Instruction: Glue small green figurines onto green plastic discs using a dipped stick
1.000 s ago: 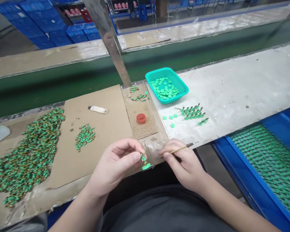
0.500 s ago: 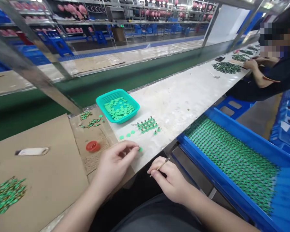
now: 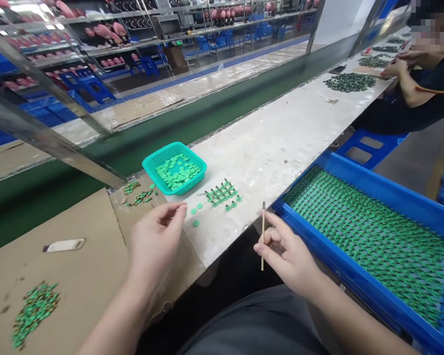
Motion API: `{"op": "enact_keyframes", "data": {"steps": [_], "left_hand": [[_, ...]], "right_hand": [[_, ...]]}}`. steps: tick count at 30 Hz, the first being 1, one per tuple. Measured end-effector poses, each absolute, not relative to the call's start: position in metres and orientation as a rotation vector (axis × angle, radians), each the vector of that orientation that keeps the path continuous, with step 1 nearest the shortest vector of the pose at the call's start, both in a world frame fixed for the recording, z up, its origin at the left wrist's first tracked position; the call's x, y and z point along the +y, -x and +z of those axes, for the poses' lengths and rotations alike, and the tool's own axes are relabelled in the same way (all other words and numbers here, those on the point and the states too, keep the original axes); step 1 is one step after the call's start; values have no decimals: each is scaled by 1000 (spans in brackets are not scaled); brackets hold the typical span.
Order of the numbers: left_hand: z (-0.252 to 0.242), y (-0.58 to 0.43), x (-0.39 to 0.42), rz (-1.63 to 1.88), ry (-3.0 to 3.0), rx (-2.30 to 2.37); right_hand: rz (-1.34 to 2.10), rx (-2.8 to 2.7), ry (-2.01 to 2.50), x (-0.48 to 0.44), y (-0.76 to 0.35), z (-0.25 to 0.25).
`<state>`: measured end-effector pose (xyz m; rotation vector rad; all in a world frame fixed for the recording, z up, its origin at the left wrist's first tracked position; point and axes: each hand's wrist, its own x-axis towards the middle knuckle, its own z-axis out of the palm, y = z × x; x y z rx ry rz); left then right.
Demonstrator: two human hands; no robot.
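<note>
My left hand (image 3: 157, 234) is over the table's near left part, thumb and fingertips pinched together. Whatever is between those fingertips, if anything, is hidden. Close by lie a few flat green discs (image 3: 196, 223). My right hand (image 3: 286, 251) pinches a thin wooden stick (image 3: 262, 241) with a dark tip, held nearly upright beyond the table edge. Between the hands and farther back, several green discs with small dark pieces standing on them (image 3: 222, 193) form rows. Behind my left hand is a turquoise basket (image 3: 203, 170) holding more green discs.
At right, a blue tray (image 3: 358, 172) carries many rows of green pieces. Cardboard (image 3: 96, 286) on the left bears a pile of green-and-brown pieces (image 3: 35, 308) and a white-handled tool (image 3: 64, 245). A co-worker's hands (image 3: 394, 69) are at dark green piles (image 3: 350, 82) far right.
My left hand has moved left, away from the green disc at its fingertips. My right hand has shifted right and turned the stick upright. The nearest row of pieces now shows three, not two.
</note>
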<state>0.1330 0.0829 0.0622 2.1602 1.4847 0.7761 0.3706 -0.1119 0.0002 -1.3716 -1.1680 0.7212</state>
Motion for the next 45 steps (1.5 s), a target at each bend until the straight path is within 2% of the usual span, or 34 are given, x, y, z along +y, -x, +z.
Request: {"op": "enact_keyframes", "data": {"steps": [7, 14, 21, 27, 37, 45], "left_hand": [[55, -121, 83, 428, -2338, 1432], [50, -111, 66, 347, -2263, 1331], [30, -24, 5, 626, -2151, 1433], [10, 2, -7, 887, -2213, 1499], [11, 17, 8, 853, -2498, 1196], [3, 24, -18, 954, -2596, 1146]], "right_hand": [[577, -1285, 1278, -112, -375, 38], [642, -1266, 1174, -114, -361, 75], [637, -1354, 1232, -98, -330, 64], [732, -1360, 1129, -64, -295, 55], [876, -1127, 1122, -14, -257, 44], [843, -1292, 1130, 26, -232, 37]]}}
